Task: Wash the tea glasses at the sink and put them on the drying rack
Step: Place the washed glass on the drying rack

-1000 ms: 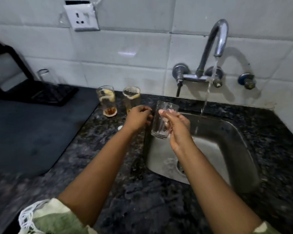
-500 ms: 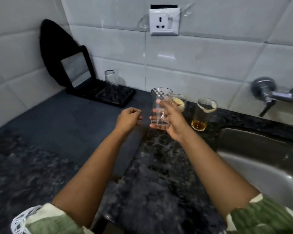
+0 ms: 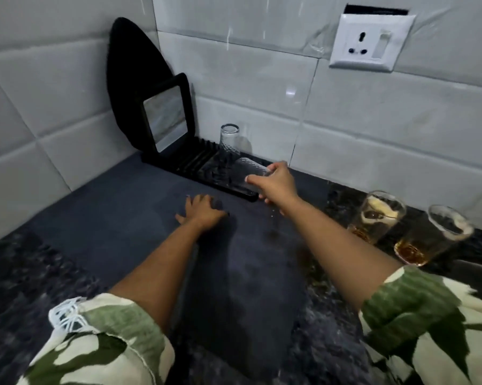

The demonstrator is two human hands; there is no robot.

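My right hand [image 3: 276, 184] grips a clear tea glass [image 3: 248, 169] by its base and holds it tilted on its side over the right end of the black drying rack [image 3: 195, 168]. Drops of water fall from below that hand. One clean glass [image 3: 229, 138] stands upside down at the back of the rack. My left hand [image 3: 202, 209] rests flat on the dark grey mat [image 3: 123, 212] in front of the rack, holding nothing. Two used glasses [image 3: 378, 218] [image 3: 434, 236] with brown tea dregs stand on the granite counter at the right.
A black-framed mirror [image 3: 166, 118] and a black oval board [image 3: 134, 68] lean against the tiled corner behind the rack. A white wall socket [image 3: 371, 41] sits at the upper right. The speckled granite counter [image 3: 17, 279] stretches along the left and front.
My view has swung left, away from the sink. My right hand carried the glass from upright above the counter to the rack and tipped it over. My left hand dropped onto the mat.
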